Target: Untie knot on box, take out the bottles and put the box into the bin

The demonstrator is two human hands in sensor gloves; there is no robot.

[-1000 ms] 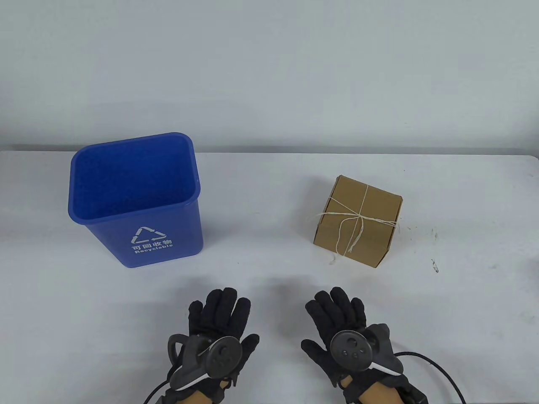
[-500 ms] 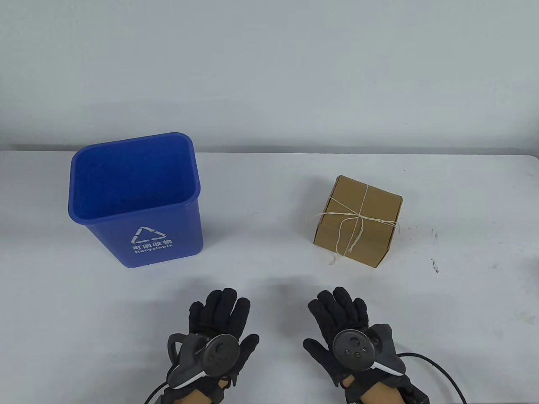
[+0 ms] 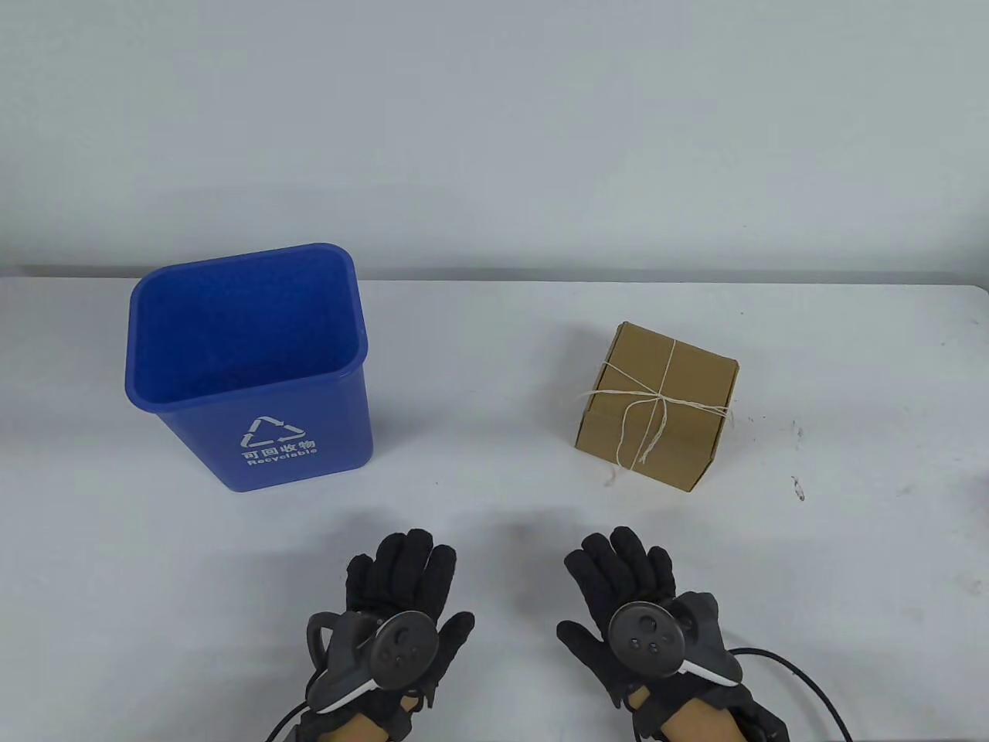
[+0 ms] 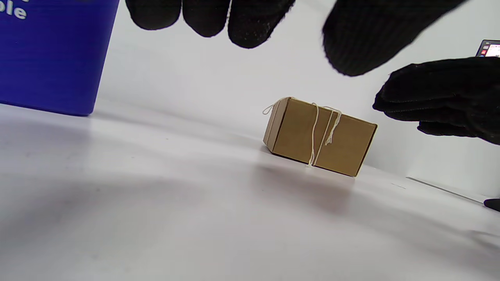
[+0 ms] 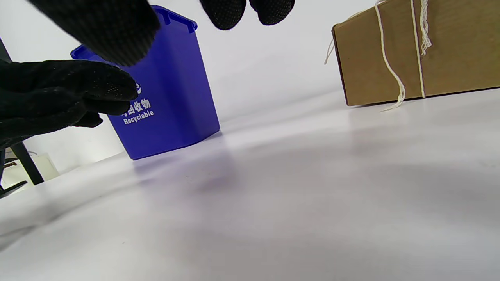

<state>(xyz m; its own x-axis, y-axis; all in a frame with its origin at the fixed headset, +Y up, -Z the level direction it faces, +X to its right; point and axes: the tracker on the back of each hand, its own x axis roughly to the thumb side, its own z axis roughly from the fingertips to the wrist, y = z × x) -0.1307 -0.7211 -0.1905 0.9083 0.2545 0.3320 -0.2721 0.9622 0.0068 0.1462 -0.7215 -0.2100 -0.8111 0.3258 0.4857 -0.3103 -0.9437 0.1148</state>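
Note:
A brown cardboard box (image 3: pixel 657 402) (image 4: pixel 320 134) (image 5: pixel 422 50) sits closed on the white table (image 3: pixel 479 479), right of centre, bound crosswise with pale string (image 3: pixel 655 398) knotted on top, loose ends hanging down its front. A blue recycling bin (image 3: pixel 247 363) (image 4: pixel 50 54) (image 5: pixel 164 93) stands upright at the left. My left hand (image 3: pixel 402 580) and right hand (image 3: pixel 622 576) hover side by side near the table's front edge, fingers relaxed, holding nothing, well short of the box. No bottles show.
A black cable (image 3: pixel 803 680) trails from my right wrist at the bottom right. Small dark marks (image 3: pixel 796 487) dot the table to the right of the box. A pale wall stands behind the table.

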